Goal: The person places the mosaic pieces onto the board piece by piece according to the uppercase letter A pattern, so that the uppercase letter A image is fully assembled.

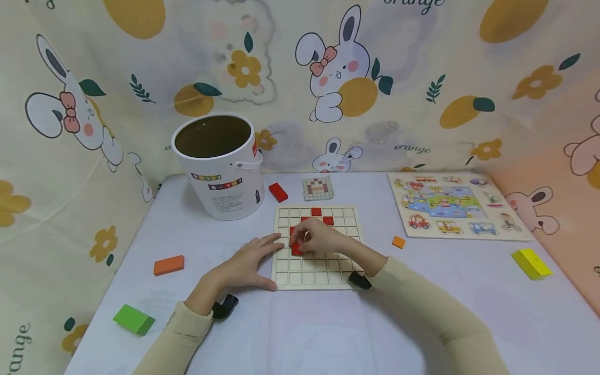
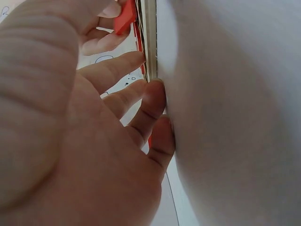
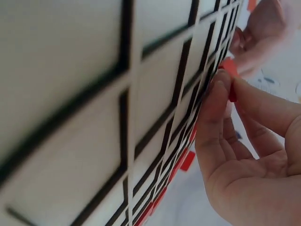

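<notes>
My right hand pinches a small red square tile between thumb and fingertips, close over the left part of a pale wooden grid board. In the right wrist view the red tile shows at the fingertips, tilted to the board. More red tiles sit in cells toward the board's far side; some are partly hidden by the right hand. With fingers spread, my left hand rests at the board's left edge. Its fingertips touch that edge in the left wrist view.
Behind the board lie a pattern card and a red block, beside a white bucket. Orange and green blocks lie left. An orange tile, a picture puzzle and a yellow block lie right.
</notes>
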Action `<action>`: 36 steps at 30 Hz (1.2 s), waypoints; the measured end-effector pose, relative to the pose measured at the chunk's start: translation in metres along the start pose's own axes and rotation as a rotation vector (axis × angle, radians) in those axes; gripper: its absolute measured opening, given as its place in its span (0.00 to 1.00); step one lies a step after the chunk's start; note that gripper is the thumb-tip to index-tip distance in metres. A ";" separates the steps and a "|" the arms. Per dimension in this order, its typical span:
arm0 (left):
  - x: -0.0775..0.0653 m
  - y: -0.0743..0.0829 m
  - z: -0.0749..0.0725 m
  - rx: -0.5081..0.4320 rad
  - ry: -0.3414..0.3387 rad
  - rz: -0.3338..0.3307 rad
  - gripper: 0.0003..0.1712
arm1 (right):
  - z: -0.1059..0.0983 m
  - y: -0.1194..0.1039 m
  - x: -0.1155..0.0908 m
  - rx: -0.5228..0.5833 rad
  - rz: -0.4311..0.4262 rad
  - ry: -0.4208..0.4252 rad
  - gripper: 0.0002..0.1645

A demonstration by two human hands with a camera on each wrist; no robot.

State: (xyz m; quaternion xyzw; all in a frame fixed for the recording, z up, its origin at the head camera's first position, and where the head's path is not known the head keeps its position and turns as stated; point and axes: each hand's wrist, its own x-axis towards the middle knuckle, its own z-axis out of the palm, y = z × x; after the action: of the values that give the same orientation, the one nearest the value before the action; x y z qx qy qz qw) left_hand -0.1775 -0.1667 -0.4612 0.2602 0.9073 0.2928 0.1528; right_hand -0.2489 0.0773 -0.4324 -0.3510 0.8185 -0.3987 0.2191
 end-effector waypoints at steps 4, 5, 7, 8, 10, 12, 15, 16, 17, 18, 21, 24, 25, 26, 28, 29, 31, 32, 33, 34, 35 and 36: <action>0.000 0.000 0.000 0.003 -0.004 0.002 0.56 | 0.004 -0.004 -0.002 -0.069 0.019 0.012 0.11; 0.000 0.000 -0.001 0.004 -0.005 0.002 0.56 | 0.004 -0.005 -0.003 -0.088 0.023 0.021 0.11; 0.001 -0.001 0.000 0.008 -0.005 0.002 0.56 | 0.003 -0.006 -0.007 -0.136 0.013 0.045 0.12; 0.001 -0.001 0.000 0.010 -0.005 0.001 0.56 | 0.003 -0.007 -0.010 -0.170 -0.002 0.062 0.12; 0.001 0.000 0.000 0.010 -0.003 -0.001 0.56 | 0.003 -0.010 -0.018 -0.249 -0.022 0.099 0.12; 0.002 0.000 0.001 0.013 -0.005 -0.001 0.56 | 0.005 -0.015 -0.030 -0.373 -0.056 0.122 0.12; 0.002 0.000 0.001 0.013 -0.008 0.003 0.57 | 0.012 -0.024 -0.050 -0.583 -0.062 0.078 0.23; 0.002 0.000 0.001 0.013 -0.009 0.003 0.57 | 0.015 -0.027 -0.056 -0.643 -0.054 0.043 0.29; 0.002 0.000 0.001 0.014 -0.009 0.003 0.57 | 0.018 -0.028 -0.061 -0.697 -0.049 0.005 0.35; 0.002 0.000 0.001 0.014 -0.008 0.003 0.57 | 0.021 -0.029 -0.065 -0.734 -0.037 -0.034 0.41; 0.001 0.000 0.000 0.009 -0.004 0.002 0.57 | 0.029 -0.029 -0.073 -0.773 0.012 -0.125 0.50; 0.001 0.000 0.000 0.007 -0.004 0.003 0.57 | 0.034 -0.027 -0.074 -0.774 0.028 -0.155 0.50; 0.000 0.000 0.000 0.006 -0.006 0.002 0.57 | 0.034 -0.026 -0.074 -0.766 0.027 -0.158 0.50; 0.000 0.000 0.000 0.005 -0.007 0.002 0.57 | 0.034 -0.026 -0.073 -0.759 0.022 -0.158 0.50; 0.000 0.000 0.000 0.006 -0.012 0.000 0.57 | 0.033 -0.025 -0.072 -0.751 0.009 -0.158 0.48; 0.000 0.000 0.000 0.008 -0.013 -0.004 0.57 | 0.032 -0.024 -0.071 -0.743 -0.002 -0.156 0.47; 0.000 0.000 0.001 0.009 -0.011 -0.004 0.57 | 0.029 -0.022 -0.071 -0.723 -0.027 -0.148 0.45; 0.000 0.000 0.001 0.009 -0.008 -0.004 0.57 | 0.027 -0.021 -0.072 -0.713 -0.041 -0.141 0.45; 0.000 0.000 0.001 0.009 -0.006 -0.004 0.57 | 0.024 -0.020 -0.073 -0.693 -0.053 -0.127 0.44; 0.000 0.000 0.001 0.010 -0.005 -0.004 0.57 | 0.021 -0.018 -0.075 -0.668 -0.062 -0.109 0.44; 0.000 0.001 0.001 0.011 -0.004 -0.006 0.57 | 0.017 -0.016 -0.079 -0.634 -0.066 -0.086 0.43; 0.001 0.001 0.001 0.009 -0.004 -0.004 0.56 | 0.012 -0.013 -0.083 -0.601 -0.072 -0.057 0.42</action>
State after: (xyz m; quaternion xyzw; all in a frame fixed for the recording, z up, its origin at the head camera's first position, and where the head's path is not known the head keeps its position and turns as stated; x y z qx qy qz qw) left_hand -0.1772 -0.1651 -0.4616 0.2597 0.9088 0.2879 0.1539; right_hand -0.1818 0.1279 -0.4225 -0.4401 0.8802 -0.1362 0.1142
